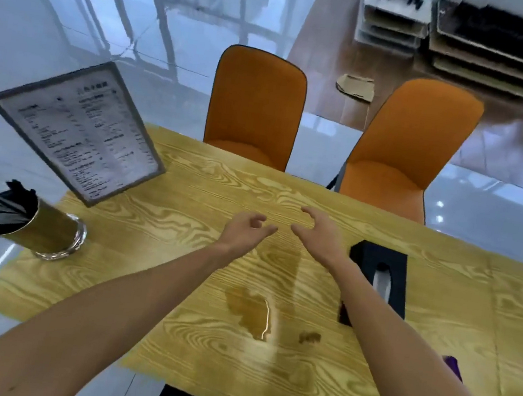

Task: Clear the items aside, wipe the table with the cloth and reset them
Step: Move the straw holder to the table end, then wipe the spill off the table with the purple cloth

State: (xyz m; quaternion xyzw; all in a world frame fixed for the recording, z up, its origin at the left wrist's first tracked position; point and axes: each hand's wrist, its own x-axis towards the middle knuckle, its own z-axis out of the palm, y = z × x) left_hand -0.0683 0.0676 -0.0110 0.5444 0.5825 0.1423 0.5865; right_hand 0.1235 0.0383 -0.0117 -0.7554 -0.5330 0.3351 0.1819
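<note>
Both my arms reach out over a yellow wood-grain table (207, 197). My left hand (244, 229) and my right hand (316, 235) hover side by side above the middle of the table, fingers apart and loosely curled, holding nothing. A framed menu stand (78, 127) stands tilted at the far left corner. A gold cup of black straws (34, 224) stands at the left edge. A black tissue box (379, 279) lies just right of my right forearm, partly hidden by it. A brown puddle (251, 313) and a small spot (310, 337) wet the table under my arms. A purple thing (452, 366), perhaps the cloth, peeks out behind my right arm.
Two orange chairs (256, 104) (410, 144) are tucked in at the table's far side. Beyond them lie a glossy floor, a scrap of cardboard (356, 87) and stacked trays (486, 44) at the back right.
</note>
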